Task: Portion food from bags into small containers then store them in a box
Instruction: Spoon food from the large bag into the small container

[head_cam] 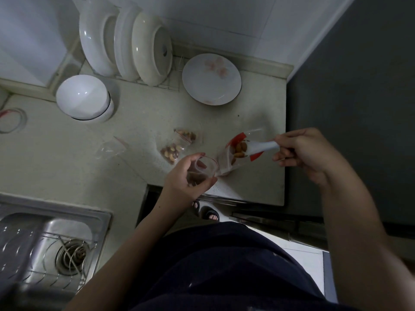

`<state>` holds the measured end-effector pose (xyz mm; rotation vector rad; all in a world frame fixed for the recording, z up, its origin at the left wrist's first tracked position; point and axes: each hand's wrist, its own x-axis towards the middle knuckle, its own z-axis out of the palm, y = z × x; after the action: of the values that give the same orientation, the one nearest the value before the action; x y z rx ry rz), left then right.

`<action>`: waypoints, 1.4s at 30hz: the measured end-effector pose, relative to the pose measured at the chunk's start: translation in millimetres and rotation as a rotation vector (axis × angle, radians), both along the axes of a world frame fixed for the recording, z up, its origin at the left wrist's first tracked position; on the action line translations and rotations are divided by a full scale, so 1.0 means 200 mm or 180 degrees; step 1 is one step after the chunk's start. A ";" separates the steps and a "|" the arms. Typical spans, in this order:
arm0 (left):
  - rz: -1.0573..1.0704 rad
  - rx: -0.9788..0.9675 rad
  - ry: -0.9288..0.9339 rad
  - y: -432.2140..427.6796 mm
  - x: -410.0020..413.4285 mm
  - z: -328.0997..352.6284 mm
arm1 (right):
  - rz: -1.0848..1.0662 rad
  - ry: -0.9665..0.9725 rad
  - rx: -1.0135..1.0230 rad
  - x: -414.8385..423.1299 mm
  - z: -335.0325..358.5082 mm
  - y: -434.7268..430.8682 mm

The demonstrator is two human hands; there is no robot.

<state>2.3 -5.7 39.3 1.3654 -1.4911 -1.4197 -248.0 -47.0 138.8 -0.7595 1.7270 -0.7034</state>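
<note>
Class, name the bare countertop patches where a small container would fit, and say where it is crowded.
Bare: the pale countertop between the upturned white bowl and the floral white plate; also between the empty clear zip bag and the steel sink. Crowded: around the small nut bags and the red-trimmed almond bag.

A home kitchen, this: steel sink sunk in the countertop's near-left corner, white dishes standing in a wire rack at its far edge (tiled wall right behind), upturned bowl and flowered plate beside it.
</note>
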 end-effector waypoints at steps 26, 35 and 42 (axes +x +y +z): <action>0.0120 -0.0151 0.0070 -0.04 -0.06 0.04 | 0.2006 0.1578 -0.1546 0.25 0.09 0.07; 0.0146 -0.0067 0.0076 -0.05 -0.04 0.01 | 0.1634 0.2295 -0.1831 0.11 0.18 0.11; 0.0141 0.0008 0.0042 -0.06 -0.04 -0.02 | 0.1754 0.2802 -0.1218 -0.01 0.20 0.10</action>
<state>-5.3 -16.9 34.7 1.3797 -1.4422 -1.4009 -249.3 -27.6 178.7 -1.9346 1.9965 -0.3116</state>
